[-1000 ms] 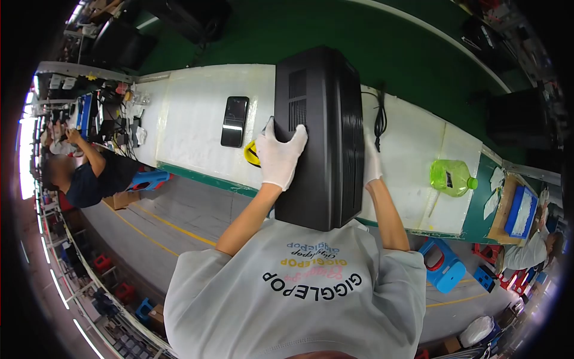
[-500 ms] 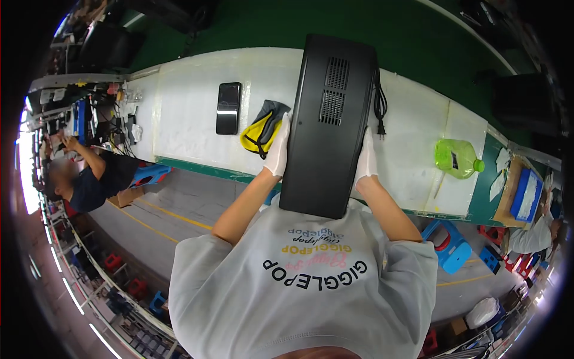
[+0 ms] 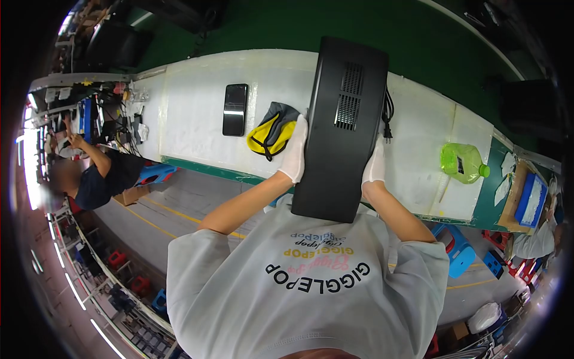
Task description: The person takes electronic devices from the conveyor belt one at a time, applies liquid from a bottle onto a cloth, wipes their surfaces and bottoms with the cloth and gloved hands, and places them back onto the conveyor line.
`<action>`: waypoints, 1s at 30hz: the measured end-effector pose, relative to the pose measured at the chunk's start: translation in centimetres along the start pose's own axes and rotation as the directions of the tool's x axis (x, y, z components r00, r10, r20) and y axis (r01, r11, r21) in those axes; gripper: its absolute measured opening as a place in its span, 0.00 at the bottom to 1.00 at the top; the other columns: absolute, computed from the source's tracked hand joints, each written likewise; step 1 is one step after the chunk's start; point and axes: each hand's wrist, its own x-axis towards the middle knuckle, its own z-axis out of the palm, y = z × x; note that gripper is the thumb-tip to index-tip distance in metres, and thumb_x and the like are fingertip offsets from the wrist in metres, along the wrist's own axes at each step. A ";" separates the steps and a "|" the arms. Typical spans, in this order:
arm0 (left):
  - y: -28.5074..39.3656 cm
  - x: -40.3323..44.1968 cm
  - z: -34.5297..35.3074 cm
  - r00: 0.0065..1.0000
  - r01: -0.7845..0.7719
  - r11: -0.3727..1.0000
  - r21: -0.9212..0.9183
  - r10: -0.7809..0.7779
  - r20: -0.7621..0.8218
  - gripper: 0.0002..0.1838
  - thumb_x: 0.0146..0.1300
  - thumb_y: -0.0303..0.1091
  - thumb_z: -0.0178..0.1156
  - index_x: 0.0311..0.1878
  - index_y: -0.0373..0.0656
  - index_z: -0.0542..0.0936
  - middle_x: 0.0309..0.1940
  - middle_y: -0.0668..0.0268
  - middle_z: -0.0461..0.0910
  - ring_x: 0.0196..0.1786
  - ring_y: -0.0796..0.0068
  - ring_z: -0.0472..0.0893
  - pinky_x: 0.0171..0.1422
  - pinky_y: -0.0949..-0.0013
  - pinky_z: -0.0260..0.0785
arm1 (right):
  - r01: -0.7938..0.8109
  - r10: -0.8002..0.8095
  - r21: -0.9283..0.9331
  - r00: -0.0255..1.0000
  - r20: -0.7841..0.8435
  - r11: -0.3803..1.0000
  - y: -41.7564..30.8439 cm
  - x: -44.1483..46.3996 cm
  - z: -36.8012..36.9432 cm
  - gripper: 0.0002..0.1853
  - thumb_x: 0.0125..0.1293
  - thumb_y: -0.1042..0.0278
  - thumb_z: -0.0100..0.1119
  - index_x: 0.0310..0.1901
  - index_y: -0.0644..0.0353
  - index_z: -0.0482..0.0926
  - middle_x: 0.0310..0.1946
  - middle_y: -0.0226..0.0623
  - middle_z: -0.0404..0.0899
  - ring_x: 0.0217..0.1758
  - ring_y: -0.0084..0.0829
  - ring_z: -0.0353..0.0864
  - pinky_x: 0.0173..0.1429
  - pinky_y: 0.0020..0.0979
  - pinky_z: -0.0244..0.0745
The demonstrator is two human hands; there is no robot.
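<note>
A long black appliance with two vent grilles (image 3: 338,161) lies lengthwise between my hands, its near end close to my shirt. My left hand (image 3: 297,149), in a white glove, presses against its left side. On the opposite side my right hand (image 3: 375,158), also gloved in white, grips the right edge. Both hands' fingers are partly hidden along the casing. A black power cord with a plug (image 3: 387,116) hangs by the appliance's right side. Just left of my left hand is a yellow and grey cloth (image 3: 273,131).
A black phone (image 3: 235,110) lies on the white worktable (image 3: 194,113). A green transparent bottle (image 3: 461,163) lies at the right, near a blue tray (image 3: 531,196). At the far left a person (image 3: 98,173) works beside cluttered parts. Blue stool (image 3: 455,248) stands below the table.
The black appliance has shifted slightly to the right, with both my hands staying on its sides. The whole view has also moved a little.
</note>
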 end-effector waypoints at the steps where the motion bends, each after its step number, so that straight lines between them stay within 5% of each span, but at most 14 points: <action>1: -0.4 -0.1 0.2 0.988 -0.137 0.940 0.312 0.154 -0.031 0.31 0.74 0.53 0.37 0.68 0.37 0.61 0.62 0.59 0.66 0.64 0.69 0.65 0.70 0.71 0.54 | -0.031 0.031 0.042 0.999 0.012 0.999 -0.5 -0.3 -0.4 0.38 0.71 0.38 0.33 0.67 0.64 0.62 0.65 0.39 0.66 0.67 0.35 0.64 0.71 0.30 0.54; 3: -0.7 -0.9 1.8 0.936 -0.283 0.642 0.712 0.346 0.060 0.31 0.73 0.45 0.40 0.68 0.27 0.56 0.70 0.45 0.55 0.74 0.54 0.54 0.76 0.65 0.44 | -0.034 0.030 0.095 0.999 0.046 0.995 -1.4 -0.1 -1.8 0.34 0.72 0.42 0.36 0.66 0.62 0.64 0.62 0.38 0.69 0.64 0.33 0.67 0.68 0.29 0.59; 5: -1.2 -1.2 4.4 0.906 -0.334 0.588 0.736 0.416 0.079 0.32 0.69 0.42 0.45 0.69 0.27 0.55 0.70 0.43 0.53 0.73 0.48 0.53 0.76 0.62 0.44 | 0.009 -0.031 0.173 0.992 0.123 0.985 -0.1 2.9 -5.8 0.33 0.72 0.42 0.36 0.66 0.62 0.65 0.63 0.37 0.68 0.64 0.32 0.67 0.68 0.29 0.59; 8: -3.0 -1.9 6.4 0.774 -0.532 0.210 0.820 0.514 0.370 0.33 0.64 0.38 0.50 0.69 0.31 0.58 0.71 0.44 0.53 0.73 0.44 0.52 0.75 0.47 0.41 | 0.134 -0.140 0.087 0.988 0.067 0.987 -2.4 3.4 -8.2 0.33 0.72 0.42 0.37 0.67 0.61 0.65 0.64 0.36 0.68 0.65 0.32 0.67 0.69 0.30 0.59; 11: -3.3 -0.8 6.5 0.786 -0.548 -0.035 0.836 0.321 0.528 0.29 0.63 0.41 0.49 0.66 0.39 0.66 0.70 0.49 0.58 0.72 0.47 0.55 0.74 0.44 0.42 | 0.114 -0.125 0.111 0.987 0.097 0.987 -6.3 2.4 -8.1 0.32 0.72 0.42 0.37 0.67 0.59 0.66 0.63 0.35 0.70 0.64 0.32 0.69 0.69 0.31 0.61; 12: -4.3 0.5 5.8 0.794 -0.486 -0.085 0.870 0.371 0.481 0.27 0.63 0.41 0.48 0.64 0.40 0.69 0.68 0.51 0.61 0.72 0.49 0.57 0.74 0.46 0.44 | 0.071 -0.075 0.070 0.995 0.061 0.995 -7.2 2.7 -8.3 0.31 0.72 0.42 0.37 0.65 0.58 0.67 0.61 0.35 0.72 0.63 0.32 0.71 0.68 0.31 0.63; 15: -5.1 4.3 3.2 0.770 -0.454 0.255 0.854 0.594 0.232 0.24 0.68 0.38 0.48 0.64 0.35 0.68 0.63 0.44 0.65 0.66 0.49 0.65 0.70 0.55 0.54 | 0.019 -0.021 0.081 1.000 0.022 0.997 -7.3 4.5 -9.9 0.31 0.70 0.41 0.39 0.63 0.57 0.70 0.56 0.37 0.76 0.58 0.34 0.75 0.63 0.33 0.70; 16: -5.3 4.9 2.7 0.898 -0.317 0.597 0.737 0.438 0.031 0.24 0.70 0.39 0.46 0.63 0.33 0.68 0.63 0.42 0.65 0.65 0.48 0.67 0.69 0.61 0.57 | 0.017 -0.017 0.099 1.000 0.002 0.995 -6.6 6.0 -11.1 0.32 0.69 0.40 0.40 0.63 0.57 0.70 0.56 0.37 0.76 0.57 0.34 0.76 0.62 0.33 0.70; 17: -9.2 9.0 -2.2 0.902 -0.359 0.508 0.783 0.403 0.152 0.25 0.71 0.41 0.43 0.63 0.33 0.68 0.59 0.45 0.70 0.60 0.52 0.72 0.67 0.63 0.59 | 0.009 -0.008 0.117 1.000 -0.017 0.993 -6.1 6.7 -11.8 0.32 0.69 0.39 0.42 0.63 0.57 0.70 0.57 0.37 0.76 0.57 0.34 0.76 0.61 0.32 0.70; 18: -7.6 9.0 -1.0 0.998 0.025 0.951 0.309 -0.006 -0.064 0.23 0.71 0.41 0.42 0.59 0.34 0.72 0.51 0.50 0.77 0.53 0.60 0.76 0.61 0.64 0.64 | 0.007 -0.007 0.151 1.000 -0.003 0.989 -6.4 6.0 -11.3 0.32 0.68 0.39 0.43 0.63 0.57 0.70 0.57 0.37 0.75 0.56 0.34 0.76 0.60 0.33 0.71; 21: -12.5 12.0 -3.7 0.995 0.035 0.840 0.542 -0.080 0.060 0.21 0.71 0.41 0.41 0.54 0.34 0.75 0.43 0.56 0.80 0.48 0.66 0.76 0.54 0.64 0.68 | 0.082 -0.073 0.137 0.995 -0.072 0.987 -6.5 5.8 -10.9 0.32 0.68 0.39 0.43 0.63 0.56 0.70 0.57 0.37 0.75 0.56 0.35 0.76 0.58 0.34 0.72; 23: -12.7 12.1 -3.1 0.999 0.045 0.848 0.528 -0.042 -0.019 0.21 0.71 0.41 0.41 0.49 0.35 0.77 0.42 0.59 0.80 0.45 0.67 0.77 0.49 0.64 0.70 | 0.126 -0.116 0.114 0.989 -0.091 0.985 -6.7 6.0 -10.8 0.32 0.69 0.39 0.42 0.63 0.56 0.71 0.56 0.37 0.76 0.55 0.35 0.76 0.57 0.34 0.73; 25: -11.2 11.1 -2.6 0.927 0.366 0.929 0.048 -0.360 -0.106 0.21 0.72 0.43 0.41 0.49 0.37 0.77 0.40 0.61 0.80 0.43 0.69 0.77 0.48 0.67 0.70 | 0.107 -0.095 0.147 0.992 -0.083 0.983 -6.5 6.0 -10.5 0.32 0.68 0.39 0.44 0.62 0.56 0.71 0.56 0.37 0.76 0.54 0.35 0.76 0.57 0.34 0.73; 30: -2.0 6.3 2.2 0.955 0.228 0.972 -0.059 -0.235 -0.183 0.25 0.70 0.49 0.46 0.52 0.36 0.77 0.35 0.60 0.81 0.39 0.67 0.78 0.48 0.70 0.71 | 0.085 -0.091 0.233 0.996 0.018 0.969 -4.5 7.6 -8.1 0.31 0.69 0.41 0.45 0.63 0.57 0.71 0.56 0.36 0.76 0.55 0.34 0.76 0.58 0.34 0.72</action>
